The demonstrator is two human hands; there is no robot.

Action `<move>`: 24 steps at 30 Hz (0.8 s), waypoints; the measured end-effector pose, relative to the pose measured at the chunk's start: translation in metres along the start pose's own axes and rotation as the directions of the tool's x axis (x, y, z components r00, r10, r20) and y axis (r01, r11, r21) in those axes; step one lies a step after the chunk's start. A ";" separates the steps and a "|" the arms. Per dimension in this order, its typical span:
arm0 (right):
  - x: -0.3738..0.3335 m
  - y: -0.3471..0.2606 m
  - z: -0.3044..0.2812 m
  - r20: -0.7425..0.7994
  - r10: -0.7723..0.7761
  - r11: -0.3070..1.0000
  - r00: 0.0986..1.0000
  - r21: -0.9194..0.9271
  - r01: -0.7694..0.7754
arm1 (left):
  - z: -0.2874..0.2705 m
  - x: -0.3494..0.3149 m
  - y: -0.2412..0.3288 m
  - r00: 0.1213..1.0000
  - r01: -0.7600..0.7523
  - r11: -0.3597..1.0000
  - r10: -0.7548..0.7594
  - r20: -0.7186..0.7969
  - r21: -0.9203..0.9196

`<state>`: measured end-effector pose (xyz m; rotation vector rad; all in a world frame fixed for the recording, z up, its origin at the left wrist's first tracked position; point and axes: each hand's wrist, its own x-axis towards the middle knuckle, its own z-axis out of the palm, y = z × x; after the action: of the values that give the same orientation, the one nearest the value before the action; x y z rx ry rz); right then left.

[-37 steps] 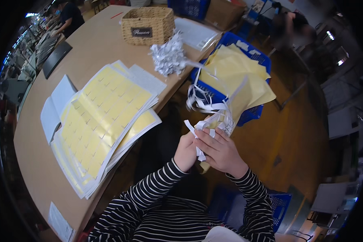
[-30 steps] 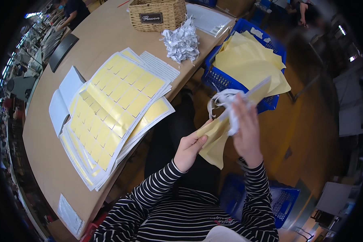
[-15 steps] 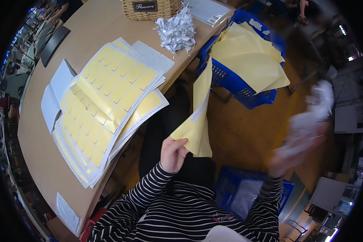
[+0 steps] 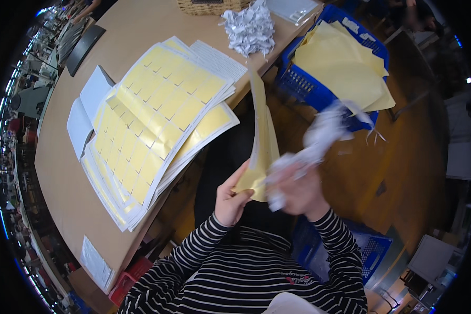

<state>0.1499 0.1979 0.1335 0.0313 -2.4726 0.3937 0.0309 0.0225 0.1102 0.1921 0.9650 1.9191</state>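
Note:
My left hand [image 4: 231, 201] pinches the lower end of a yellow paper sheet [image 4: 264, 141], which stands up from it, bent, in front of my lap. My right hand [image 4: 301, 191], smeared by motion, is closed round a bunch of white paper strips [image 4: 324, 131]. It is close beside the sheet's lower right edge; whether it touches the sheet I cannot tell. To the left, a fanned stack of yellow label sheets [image 4: 157, 104] with white borders lies on the brown table [image 4: 52, 178].
At the far right of the table stands a blue plastic basket [image 4: 303, 83] with loose yellow sheets [image 4: 343, 68]. A heap of white strips [image 4: 249, 29] lies near the table's edge, by a wicker basket [image 4: 209, 6]. Another blue basket [image 4: 374, 248] is low at my right.
My right hand has swung left, from out at the right to beside the sheet, with the white strips in it. My left hand keeps its hold; the sheet stands more upright.

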 end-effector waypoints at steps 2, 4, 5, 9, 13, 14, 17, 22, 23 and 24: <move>-0.005 -0.015 0.020 0.198 0.003 1.000 0.980 0.027 -0.009 | -0.002 0.001 -0.003 0.959 -0.149 0.987 0.128 0.254 0.067; -0.002 -0.005 0.026 0.272 0.026 1.000 0.962 0.010 -0.029 | -0.001 0.002 0.000 0.970 -0.059 0.950 -0.017 0.241 0.306; 0.002 0.007 0.023 0.248 0.185 0.981 0.951 0.013 -0.195 | 0.000 0.000 0.007 0.964 -0.023 0.881 -0.104 0.243 0.472; 0.020 0.042 0.006 0.030 0.560 0.827 0.828 -0.087 -0.555 | 0.016 -0.009 0.018 0.930 -0.034 0.780 -0.204 0.306 0.625; 0.012 0.003 -0.007 -0.170 0.465 0.884 0.869 0.033 -0.467 | 0.010 -0.004 0.009 0.964 0.199 0.890 -0.253 0.082 0.411; 0.010 -0.011 -0.002 -0.160 0.341 0.939 0.926 0.006 -0.345 | 0.007 -0.004 0.003 0.963 0.149 0.903 -0.226 0.149 0.403; 0.006 -0.033 0.014 0.304 0.376 0.923 0.875 -0.039 -0.383 | 0.005 -0.004 -0.014 0.952 0.045 0.909 -0.165 0.258 0.415; 0.020 0.012 0.040 0.068 0.630 0.759 0.773 0.156 -0.632 | 0.010 -0.005 -0.009 0.935 0.273 0.913 -0.326 0.140 0.304; 0.022 0.022 0.042 0.029 0.670 0.726 0.742 0.186 -0.662 | 0.011 -0.007 -0.006 0.925 0.321 0.918 -0.357 0.129 0.233; 0.024 0.032 0.042 -0.019 0.667 0.742 0.745 0.115 -0.661 | 0.011 -0.009 -0.003 0.918 0.345 0.928 -0.365 0.154 0.140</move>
<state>0.1027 0.2177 0.1069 -0.8398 -2.3279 0.8062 0.0438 0.0218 0.1179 0.2310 0.9161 1.4898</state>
